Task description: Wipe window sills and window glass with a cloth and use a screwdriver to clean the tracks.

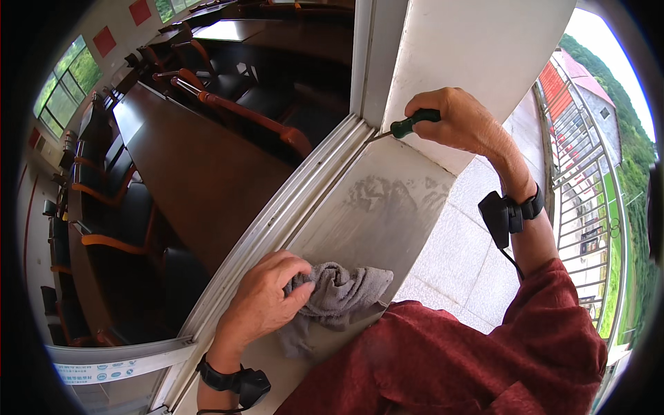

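My right hand [456, 122] is closed around the green handle of a screwdriver [410, 123]. The thin metal shaft points down left, its tip at the corner where the window track [311, 179] meets the frame. Near the lower part of the sill, my left hand [275, 295] has its thumb and fingers at the edge of a crumpled grey cloth [345, 290], which lies on the window sill [363, 228]. Whether the fingers pinch the cloth is hard to tell. Grey smears and wet-looking marks show on the sill.
Inside the window stand long dark tables [197, 171] and chairs with black seats [124, 218]. A white wall pillar [456, 57] rises at the sill's far end. Outside, a metal railing [586, 187] runs along the tiled floor [456, 254]. A sliding sash [119, 358] stands at the lower left.
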`<state>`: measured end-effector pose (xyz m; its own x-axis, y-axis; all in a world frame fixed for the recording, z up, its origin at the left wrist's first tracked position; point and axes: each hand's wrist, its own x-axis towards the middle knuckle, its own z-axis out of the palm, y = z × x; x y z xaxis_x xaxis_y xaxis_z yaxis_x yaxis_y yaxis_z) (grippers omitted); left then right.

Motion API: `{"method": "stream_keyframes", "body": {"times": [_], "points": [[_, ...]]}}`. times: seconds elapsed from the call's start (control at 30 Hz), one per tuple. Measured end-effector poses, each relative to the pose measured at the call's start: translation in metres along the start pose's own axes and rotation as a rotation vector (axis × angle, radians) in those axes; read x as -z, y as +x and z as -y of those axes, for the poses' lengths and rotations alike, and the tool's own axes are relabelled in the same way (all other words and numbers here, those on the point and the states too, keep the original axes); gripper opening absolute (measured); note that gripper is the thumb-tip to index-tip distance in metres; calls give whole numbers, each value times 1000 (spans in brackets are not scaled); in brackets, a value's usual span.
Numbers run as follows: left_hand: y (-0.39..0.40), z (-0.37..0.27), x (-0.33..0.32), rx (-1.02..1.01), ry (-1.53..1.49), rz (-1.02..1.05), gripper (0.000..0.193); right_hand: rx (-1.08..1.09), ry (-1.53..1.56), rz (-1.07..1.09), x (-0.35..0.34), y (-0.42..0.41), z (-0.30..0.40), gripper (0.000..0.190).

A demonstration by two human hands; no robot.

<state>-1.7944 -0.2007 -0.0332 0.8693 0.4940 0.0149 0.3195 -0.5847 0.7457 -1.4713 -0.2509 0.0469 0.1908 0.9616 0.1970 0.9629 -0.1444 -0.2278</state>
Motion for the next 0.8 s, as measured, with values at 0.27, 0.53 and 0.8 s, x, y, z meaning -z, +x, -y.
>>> {"method": "stream_keyframes", "body": {"times": [0.27,0.53,0.8], "points": [[10,-3,-29,-177,211,97,27,-41,-281,66,-15,30,-3,18],[-2,5,-16,-74,304,-11,21,134,-377,80,-31,18,16,19],[-11,-6,4,101,336,8,18,30,-55,96,-8,5,10,19]]}}
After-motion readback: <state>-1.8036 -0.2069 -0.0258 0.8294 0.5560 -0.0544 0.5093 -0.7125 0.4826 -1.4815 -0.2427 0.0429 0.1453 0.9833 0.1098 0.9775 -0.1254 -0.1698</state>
